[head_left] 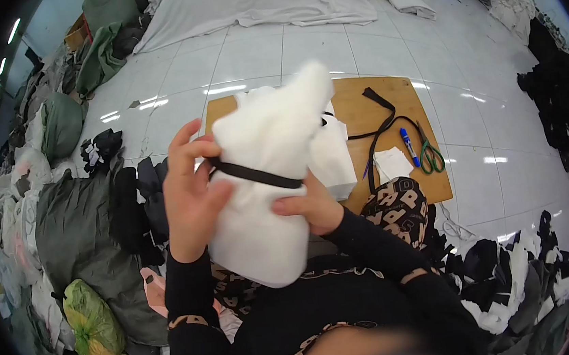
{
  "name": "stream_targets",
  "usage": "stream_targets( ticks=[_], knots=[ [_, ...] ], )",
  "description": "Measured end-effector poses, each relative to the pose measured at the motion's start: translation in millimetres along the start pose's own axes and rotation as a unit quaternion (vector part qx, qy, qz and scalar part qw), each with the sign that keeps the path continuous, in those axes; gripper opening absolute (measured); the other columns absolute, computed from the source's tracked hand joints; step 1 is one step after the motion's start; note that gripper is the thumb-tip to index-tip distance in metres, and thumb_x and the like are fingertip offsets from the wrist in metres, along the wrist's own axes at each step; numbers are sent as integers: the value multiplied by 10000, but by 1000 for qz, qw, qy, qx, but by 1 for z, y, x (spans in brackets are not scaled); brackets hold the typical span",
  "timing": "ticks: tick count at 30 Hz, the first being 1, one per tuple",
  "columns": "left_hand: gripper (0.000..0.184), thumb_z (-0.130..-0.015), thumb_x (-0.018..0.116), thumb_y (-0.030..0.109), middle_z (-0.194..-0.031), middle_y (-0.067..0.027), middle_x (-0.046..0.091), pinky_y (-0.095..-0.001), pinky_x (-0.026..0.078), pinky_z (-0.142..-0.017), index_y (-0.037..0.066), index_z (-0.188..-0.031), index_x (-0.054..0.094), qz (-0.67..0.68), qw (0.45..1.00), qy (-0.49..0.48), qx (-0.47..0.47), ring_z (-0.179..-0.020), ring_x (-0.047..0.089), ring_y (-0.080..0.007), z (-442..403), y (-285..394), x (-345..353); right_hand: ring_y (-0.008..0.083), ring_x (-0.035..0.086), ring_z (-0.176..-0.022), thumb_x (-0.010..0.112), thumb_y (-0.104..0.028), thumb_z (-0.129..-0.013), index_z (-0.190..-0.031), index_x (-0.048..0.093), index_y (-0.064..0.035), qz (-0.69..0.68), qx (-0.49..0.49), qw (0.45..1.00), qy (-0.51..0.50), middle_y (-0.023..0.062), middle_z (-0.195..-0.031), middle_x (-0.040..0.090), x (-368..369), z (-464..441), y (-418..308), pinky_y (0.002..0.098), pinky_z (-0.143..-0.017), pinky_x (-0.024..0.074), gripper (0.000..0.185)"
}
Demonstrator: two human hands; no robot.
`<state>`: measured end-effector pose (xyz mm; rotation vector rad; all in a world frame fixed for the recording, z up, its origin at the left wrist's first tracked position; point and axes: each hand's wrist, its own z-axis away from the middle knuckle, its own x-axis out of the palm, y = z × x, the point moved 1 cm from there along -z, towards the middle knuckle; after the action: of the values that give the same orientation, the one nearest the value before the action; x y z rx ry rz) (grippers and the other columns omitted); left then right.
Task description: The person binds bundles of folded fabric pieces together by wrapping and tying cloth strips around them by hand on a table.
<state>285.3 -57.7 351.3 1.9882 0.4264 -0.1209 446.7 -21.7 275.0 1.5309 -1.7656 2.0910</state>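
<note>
A bundle of white cloth (262,227) is held up in front of my body, with a black strap (257,174) running round its middle. My left hand (193,190) is curled against the bundle's left side, thumb and fingers close to the strap's end. On the opposite side, my right hand (311,206) grips the bundle, its thumb on the front just below the strap and its other fingers hidden behind. The bundle's upper end flares out loosely and is slightly blurred. Behind it, another white stack (331,166) lies on the wooden board (387,106), partly covered from view.
On the board's right lie a black strip (380,100), a blue marker (409,146), green-handled scissors (429,150) and a small white piece (393,164). Grey-green sacks (92,244) and a yellow-green bag (93,319) crowd the left; black and white scraps (506,272) lie lower right.
</note>
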Motion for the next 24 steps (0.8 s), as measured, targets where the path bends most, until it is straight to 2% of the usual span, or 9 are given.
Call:
stream_targets(
  ticks=[2,5,6,9,11,13,16,20,24],
  knots=[
    [541,-651,635,64,-1288,-132,351,-339,346,-946,41,-1154,436,101,990,76,-59,-1208,367,-246,15,-11,-5,216,490,-1099,722,-79,-663,-1316,285,-34,-99,56,993,24,116,-1203,479,-17,15,-2,375,-920,418,787],
    [826,-686,622,41,-1236,-137,438,-283,384,-922,17,-1376,170,222,962,-71,-143,-1078,490,-204,5,-37,25,165,571,-924,595,-117,-778,-1165,475,-12,-80,36,995,-43,86,-1019,576,-46,-8,-43,319,-795,484,418],
    [765,-725,661,93,-1168,-126,491,-284,414,-889,8,-1353,231,292,941,-51,-163,-1014,520,-182,-16,-19,37,169,579,-916,540,-185,-818,-1144,492,-5,-60,24,996,-62,100,-1026,584,-51,-22,-65,310,-786,487,375],
    [610,-724,705,214,-1027,-129,573,-280,496,-751,-4,-1215,417,326,940,-97,-26,-891,590,-183,-85,22,43,199,596,-927,431,-358,-898,-1141,492,3,38,-9,994,-98,137,-1056,584,-37,-64,-138,318,-806,493,440],
    [672,-789,642,161,-1057,-175,541,-265,498,-696,-72,-1298,272,339,937,-84,-9,-873,578,-191,-120,38,42,209,593,-946,425,-399,-902,-1167,471,-1,113,-32,992,-50,144,-1080,573,-16,-65,-156,323,-820,491,481],
    [573,-774,652,191,-1039,-132,564,-269,497,-731,-26,-1232,386,255,964,-69,-4,-888,588,-177,-126,25,47,215,586,-966,428,-418,-900,-1194,448,-7,155,-38,987,-17,146,-1109,560,-13,-61,-165,325,-825,490,506],
    [563,-750,676,191,-1062,-142,566,-266,478,-768,-55,-1201,445,120,992,31,-2,-920,575,-176,-109,-23,64,175,568,-952,595,-306,-839,-1195,431,5,151,-20,985,75,111,-1090,555,-41,-52,-123,303,-815,483,500],
    [698,-731,689,307,-1165,-209,519,-293,412,-885,-81,-1237,404,69,983,36,-168,-1065,517,-235,-59,-131,90,166,560,-940,602,-308,-831,-1174,469,20,202,130,946,216,119,-1063,571,-112,-55,-38,287,-777,470,493],
    [650,-774,653,296,-1142,-179,539,-277,413,-869,-77,-1242,399,139,967,58,-204,-1029,531,-215,-42,-159,98,173,504,-1032,598,-316,-835,-1223,428,55,304,1,928,216,141,-1164,521,-114,-48,-21,273,-855,413,563]
  ],
)
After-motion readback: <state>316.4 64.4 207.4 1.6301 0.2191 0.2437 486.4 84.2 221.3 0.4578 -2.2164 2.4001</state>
